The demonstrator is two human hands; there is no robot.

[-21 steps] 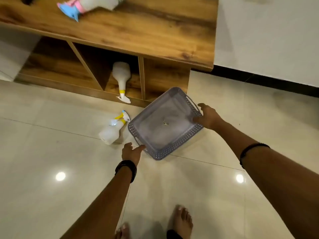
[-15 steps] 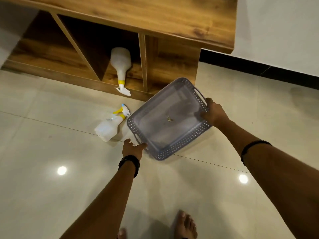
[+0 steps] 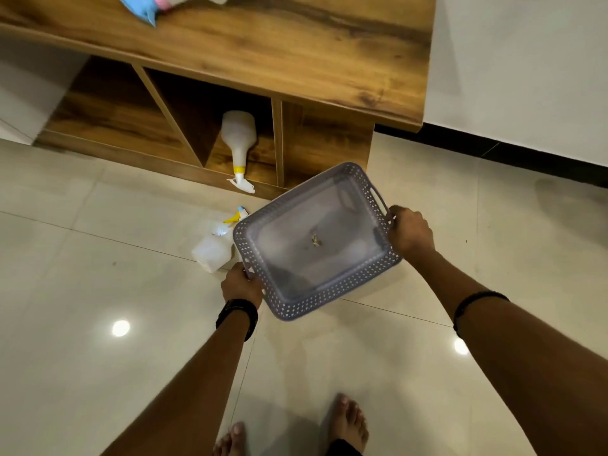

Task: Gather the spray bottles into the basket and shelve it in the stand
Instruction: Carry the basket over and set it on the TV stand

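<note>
An empty grey perforated basket is held above the tiled floor between both hands. My left hand grips its near-left handle and my right hand grips its right handle. A white spray bottle with a yellow collar lies on the floor, partly hidden behind the basket's left edge. A second white bottle with a yellow collar lies in the middle compartment of the wooden stand, nozzle over the front lip. A third bottle with a blue and pink head lies on the stand's top, cut off by the frame.
The stand has open compartments left and right of the middle one. A white wall with a black skirting runs on the right. My bare feet stand on the glossy tiles below.
My left hand has closed on the basket's near-left handle. The basket has risen off the floor and now covers part of the bottle lying there.
</note>
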